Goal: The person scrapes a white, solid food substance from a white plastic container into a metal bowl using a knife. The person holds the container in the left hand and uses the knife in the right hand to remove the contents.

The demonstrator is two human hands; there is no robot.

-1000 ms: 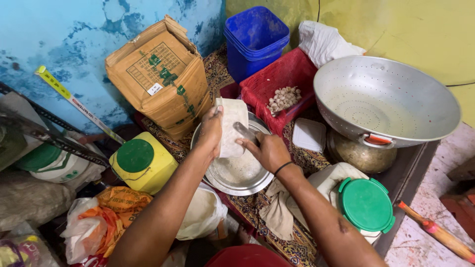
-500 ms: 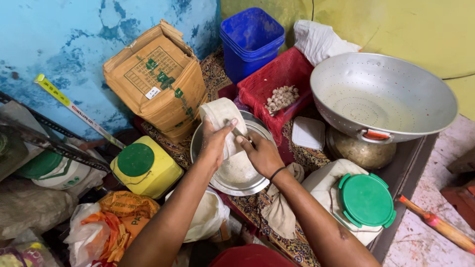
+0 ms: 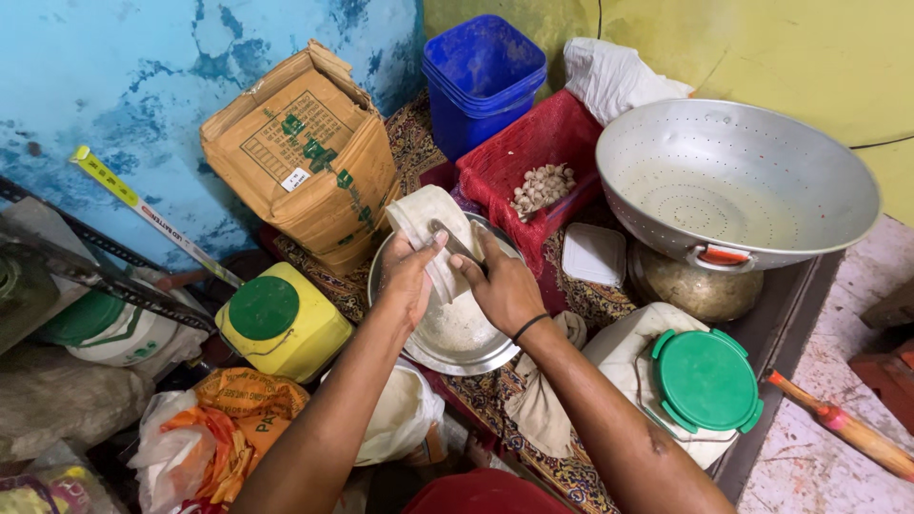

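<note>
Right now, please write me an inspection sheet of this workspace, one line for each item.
Surface: patterned cloth, crowded.
Job's things: white bag held over steel bowl; bowl holds white powder.
Clutter: cardboard box, yellow can, blue bins, red basket with pale lumps, colander, container with green lid, rolling pin.
Hands: left hand grips the bag; right hand holds a metal utensil at the bag's mouth.
Cables: nothing seen.
Surroundings: peeling blue wall, yellow wall.
</note>
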